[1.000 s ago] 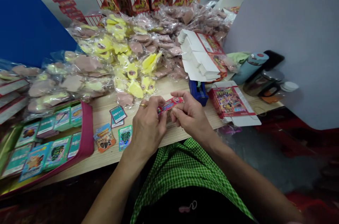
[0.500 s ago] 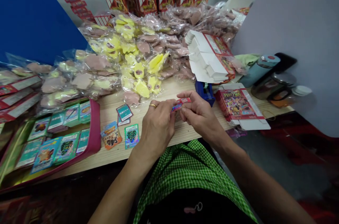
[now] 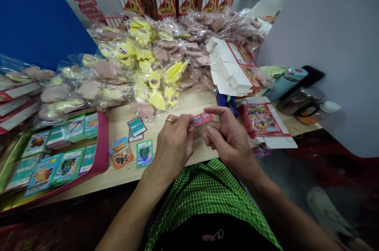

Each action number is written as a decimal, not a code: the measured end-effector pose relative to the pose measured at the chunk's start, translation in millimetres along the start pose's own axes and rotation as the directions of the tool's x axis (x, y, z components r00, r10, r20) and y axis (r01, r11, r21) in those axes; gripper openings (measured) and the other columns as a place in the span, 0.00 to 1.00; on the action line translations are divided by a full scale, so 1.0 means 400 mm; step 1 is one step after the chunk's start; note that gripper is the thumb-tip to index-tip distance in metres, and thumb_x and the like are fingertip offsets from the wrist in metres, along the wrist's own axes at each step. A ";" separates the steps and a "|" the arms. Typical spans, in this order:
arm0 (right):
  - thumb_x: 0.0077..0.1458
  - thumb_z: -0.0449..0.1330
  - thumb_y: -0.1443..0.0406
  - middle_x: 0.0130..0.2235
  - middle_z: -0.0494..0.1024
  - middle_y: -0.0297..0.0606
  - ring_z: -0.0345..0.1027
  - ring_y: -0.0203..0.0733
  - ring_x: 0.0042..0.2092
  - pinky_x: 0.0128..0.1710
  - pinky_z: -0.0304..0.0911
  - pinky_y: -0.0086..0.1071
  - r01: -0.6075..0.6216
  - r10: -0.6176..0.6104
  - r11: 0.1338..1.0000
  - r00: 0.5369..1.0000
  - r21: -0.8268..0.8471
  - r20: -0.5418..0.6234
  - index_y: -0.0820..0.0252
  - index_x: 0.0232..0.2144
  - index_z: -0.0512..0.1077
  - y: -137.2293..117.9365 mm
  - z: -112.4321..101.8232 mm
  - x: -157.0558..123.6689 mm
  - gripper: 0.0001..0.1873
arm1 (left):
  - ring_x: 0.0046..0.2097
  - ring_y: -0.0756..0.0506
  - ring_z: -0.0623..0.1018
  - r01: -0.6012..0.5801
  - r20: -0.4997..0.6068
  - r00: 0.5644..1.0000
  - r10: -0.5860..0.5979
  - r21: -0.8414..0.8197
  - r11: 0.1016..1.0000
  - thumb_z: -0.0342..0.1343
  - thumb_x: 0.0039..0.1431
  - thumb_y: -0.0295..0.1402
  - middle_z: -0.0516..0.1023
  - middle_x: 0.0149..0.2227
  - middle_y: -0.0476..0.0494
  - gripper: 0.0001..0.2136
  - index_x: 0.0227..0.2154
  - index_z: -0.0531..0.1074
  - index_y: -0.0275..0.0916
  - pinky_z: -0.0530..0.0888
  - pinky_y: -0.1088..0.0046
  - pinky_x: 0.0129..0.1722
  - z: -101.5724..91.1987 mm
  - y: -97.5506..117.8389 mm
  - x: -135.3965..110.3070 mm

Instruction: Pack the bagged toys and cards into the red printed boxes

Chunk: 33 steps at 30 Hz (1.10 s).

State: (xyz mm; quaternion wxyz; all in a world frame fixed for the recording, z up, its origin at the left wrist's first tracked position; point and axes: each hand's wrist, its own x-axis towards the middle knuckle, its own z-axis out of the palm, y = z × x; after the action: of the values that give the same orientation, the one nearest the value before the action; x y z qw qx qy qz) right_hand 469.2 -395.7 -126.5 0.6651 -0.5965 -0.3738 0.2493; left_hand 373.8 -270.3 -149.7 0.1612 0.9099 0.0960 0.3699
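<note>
Red strip (image 3: 200,119) is clamped at its left end by the left hand (image 3: 173,146), above the table (image 3: 189,100); the right hand (image 3: 231,140) is open, just beside it. Cards (image 3: 144,153) lie left of the strip, blue tape dispenser (image 3: 226,102) right, bagged toys (image 3: 154,81) behind.

Left hand (image 3: 173,149): back upward, fingers curled inward, thumb and fingertips pinched together.
Right hand (image 3: 231,143): back upward, fingers loosely parted, index finger (image 3: 214,110) stretched toward the left hand.
Left forearm (image 3: 127,213): bare, angled up from the lower edge.
Right forearm (image 3: 284,203): bare, angled up from the lower edge.
Spacing: hands just apart; exact fingertip contact hard to make out.
</note>
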 end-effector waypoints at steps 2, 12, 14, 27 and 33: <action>0.63 0.55 0.66 0.24 0.67 0.24 0.60 0.34 0.25 0.24 0.54 0.30 -0.003 0.004 0.998 1.000 0.056 -0.024 0.57 0.51 0.60 0.014 0.021 0.005 0.14 | 0.38 0.43 0.76 0.011 0.000 1.000 -0.011 -0.002 1.000 0.55 0.62 0.20 0.79 0.38 0.43 0.10 0.43 0.68 0.38 0.77 0.66 0.37 0.001 -0.001 -0.002; 0.62 0.56 0.63 0.23 0.71 0.26 0.65 0.35 0.24 0.22 0.56 0.29 -0.102 0.113 0.992 0.983 0.076 -0.146 0.57 0.48 0.61 0.100 0.035 0.012 0.14 | 0.41 0.42 0.79 -0.141 0.040 0.990 0.139 0.052 0.989 0.52 0.66 0.22 0.82 0.43 0.40 0.10 0.47 0.72 0.36 0.78 0.63 0.42 -0.003 -0.004 0.001; 0.62 0.56 0.63 0.23 0.72 0.26 0.65 0.34 0.23 0.21 0.55 0.28 -0.103 0.114 0.991 0.984 0.090 -0.134 0.57 0.48 0.60 0.101 0.032 0.011 0.14 | 0.44 0.40 0.80 -0.158 0.057 0.986 0.154 0.065 0.985 0.52 0.66 0.22 0.83 0.46 0.38 0.10 0.46 0.74 0.36 0.78 0.61 0.43 -0.002 -0.008 0.001; 0.63 0.57 0.64 0.21 0.66 0.21 0.59 0.36 0.22 0.23 0.56 0.30 -0.039 0.043 0.999 0.976 0.022 -0.213 0.59 0.65 0.52 0.138 0.049 0.000 0.31 | 0.38 0.45 0.80 0.058 0.197 0.980 -0.041 -0.086 0.995 0.59 0.65 0.28 0.82 0.38 0.44 0.02 0.36 0.76 0.38 0.77 0.65 0.40 -0.019 -0.005 0.048; 0.63 0.57 0.63 0.23 0.71 0.26 0.66 0.39 0.24 0.24 0.61 0.32 -0.073 0.081 0.996 0.972 0.047 -0.222 0.60 0.69 0.47 0.154 0.043 0.005 0.37 | 0.32 0.47 0.74 0.036 0.297 0.955 -0.029 -0.019 0.999 0.58 0.64 0.26 0.76 0.31 0.47 0.06 0.30 0.74 0.38 0.71 0.71 0.33 -0.013 -0.017 0.079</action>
State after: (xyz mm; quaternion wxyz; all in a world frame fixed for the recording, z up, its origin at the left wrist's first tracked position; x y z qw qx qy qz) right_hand 463.9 -373.6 -186.5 0.7041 -0.6219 -0.2683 0.2135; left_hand 392.3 -253.6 -128.4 0.1908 0.9514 0.0813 0.2278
